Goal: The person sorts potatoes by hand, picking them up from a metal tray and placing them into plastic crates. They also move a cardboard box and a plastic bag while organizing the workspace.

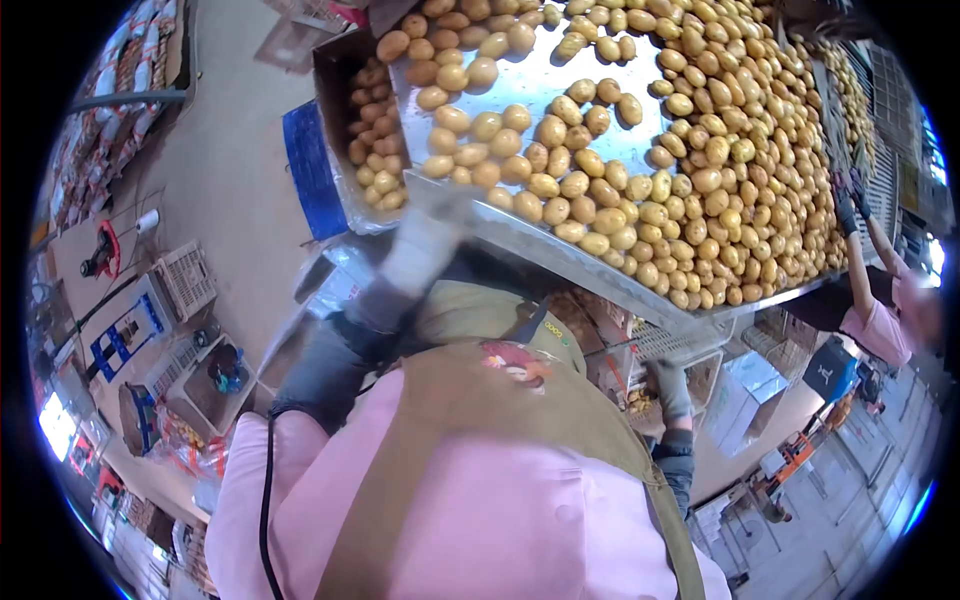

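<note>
Small yellow-brown potatoes (715, 180) cover much of a metal sorting table (610, 165) in front of me. My left hand (430, 240), in a grey-white glove, is at the table's near left corner; motion blur smears its fingers. Lower down on the right, my right hand (670, 388), also gloved, overlaps the edge of a pale plastic crate (700, 375) below the table. The detail of its fingers is unclear. Left of the table stands a lined box (335, 110) with darker potatoes inside, close beyond my left hand.
The table's raised metal rim (600, 262) runs across my front. At the far right a person in pink (880, 310) reaches dark-gloved hands to the potatoes. A blue panel (312, 170) stands by the box. Crates (185, 280) and filled sacks (110, 120) lie to the left.
</note>
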Action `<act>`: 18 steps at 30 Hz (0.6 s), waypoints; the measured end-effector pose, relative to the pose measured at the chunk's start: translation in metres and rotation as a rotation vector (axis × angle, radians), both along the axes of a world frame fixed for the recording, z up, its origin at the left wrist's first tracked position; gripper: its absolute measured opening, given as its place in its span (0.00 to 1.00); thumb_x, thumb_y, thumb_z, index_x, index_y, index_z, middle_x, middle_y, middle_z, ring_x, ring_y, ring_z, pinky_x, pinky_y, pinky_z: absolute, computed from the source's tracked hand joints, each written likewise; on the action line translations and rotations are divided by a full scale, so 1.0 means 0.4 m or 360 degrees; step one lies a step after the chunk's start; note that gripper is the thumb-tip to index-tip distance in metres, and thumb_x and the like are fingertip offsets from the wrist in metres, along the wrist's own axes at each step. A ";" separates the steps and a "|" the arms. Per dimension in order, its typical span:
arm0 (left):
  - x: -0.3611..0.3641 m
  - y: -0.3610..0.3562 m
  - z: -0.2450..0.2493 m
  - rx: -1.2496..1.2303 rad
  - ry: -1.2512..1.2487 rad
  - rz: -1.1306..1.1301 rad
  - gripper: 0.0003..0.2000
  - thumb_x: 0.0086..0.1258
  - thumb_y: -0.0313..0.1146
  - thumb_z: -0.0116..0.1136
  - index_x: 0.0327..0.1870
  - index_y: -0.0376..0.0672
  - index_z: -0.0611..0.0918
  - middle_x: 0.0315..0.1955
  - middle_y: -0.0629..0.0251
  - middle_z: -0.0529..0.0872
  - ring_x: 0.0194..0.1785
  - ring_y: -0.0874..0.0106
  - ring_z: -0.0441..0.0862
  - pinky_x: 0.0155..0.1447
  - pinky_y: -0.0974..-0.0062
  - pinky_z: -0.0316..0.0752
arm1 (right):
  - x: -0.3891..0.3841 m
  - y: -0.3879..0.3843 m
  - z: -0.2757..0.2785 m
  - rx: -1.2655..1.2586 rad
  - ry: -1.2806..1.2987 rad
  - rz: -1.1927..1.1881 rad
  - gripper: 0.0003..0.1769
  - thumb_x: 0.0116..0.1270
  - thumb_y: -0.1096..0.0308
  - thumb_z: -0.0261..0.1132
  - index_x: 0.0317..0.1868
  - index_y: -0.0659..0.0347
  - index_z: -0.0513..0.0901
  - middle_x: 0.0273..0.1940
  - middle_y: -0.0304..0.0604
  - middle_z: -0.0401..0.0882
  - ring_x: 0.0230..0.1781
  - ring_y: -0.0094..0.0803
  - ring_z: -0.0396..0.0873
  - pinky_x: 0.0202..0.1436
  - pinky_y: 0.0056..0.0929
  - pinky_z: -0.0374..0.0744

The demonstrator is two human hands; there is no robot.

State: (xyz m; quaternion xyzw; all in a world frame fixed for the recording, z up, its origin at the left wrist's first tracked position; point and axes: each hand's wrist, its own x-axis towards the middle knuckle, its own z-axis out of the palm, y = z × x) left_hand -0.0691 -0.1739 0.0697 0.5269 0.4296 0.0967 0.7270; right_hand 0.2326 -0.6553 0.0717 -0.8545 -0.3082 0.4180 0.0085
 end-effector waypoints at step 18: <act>-0.020 0.340 -0.207 -0.0101 -0.0087 0.0426 0.37 0.65 0.23 0.60 0.79 0.38 0.66 0.57 0.56 0.83 0.56 0.71 0.82 0.61 0.78 0.77 | -0.218 1.214 -0.167 0.1118 -0.0697 0.1252 0.34 0.74 0.52 0.59 0.77 0.49 0.67 0.77 0.47 0.65 0.79 0.48 0.60 0.82 0.61 0.50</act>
